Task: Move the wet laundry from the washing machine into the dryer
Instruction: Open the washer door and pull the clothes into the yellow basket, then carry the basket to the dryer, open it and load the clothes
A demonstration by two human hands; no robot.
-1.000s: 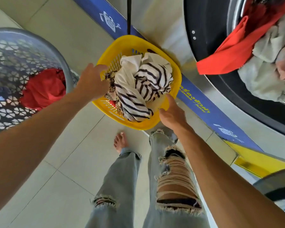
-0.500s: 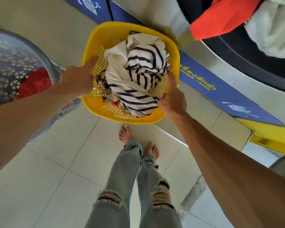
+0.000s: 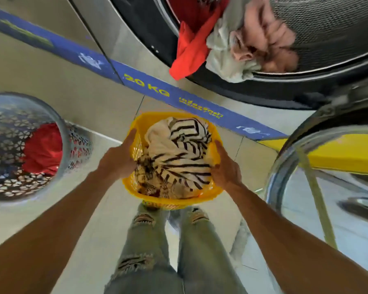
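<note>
A yellow plastic basket [image 3: 215,190] hangs in front of my knees, filled with a cream cloth with black stripes [image 3: 179,153] and a patterned piece beneath it. My left hand [image 3: 117,160] grips the basket's left rim and my right hand [image 3: 225,168] grips its right rim. Above, the open drum of the machine [image 3: 327,28] holds more laundry: an orange-red garment [image 3: 189,54] hangs over the door lip, beside a pale grey-white cloth [image 3: 223,60] and a pink one [image 3: 263,35].
A grey perforated hamper [image 3: 62,132] with a red cloth [image 3: 43,149] inside stands on the tiled floor at the left. The machine's round glass door [image 3: 285,158] stands open at the right. A blue strip marked 20 KG [image 3: 147,85] runs along the machine's base.
The basket has come down and nearer to my legs, still held in both hands. The view has tilted up, showing the open drum and the glass door.
</note>
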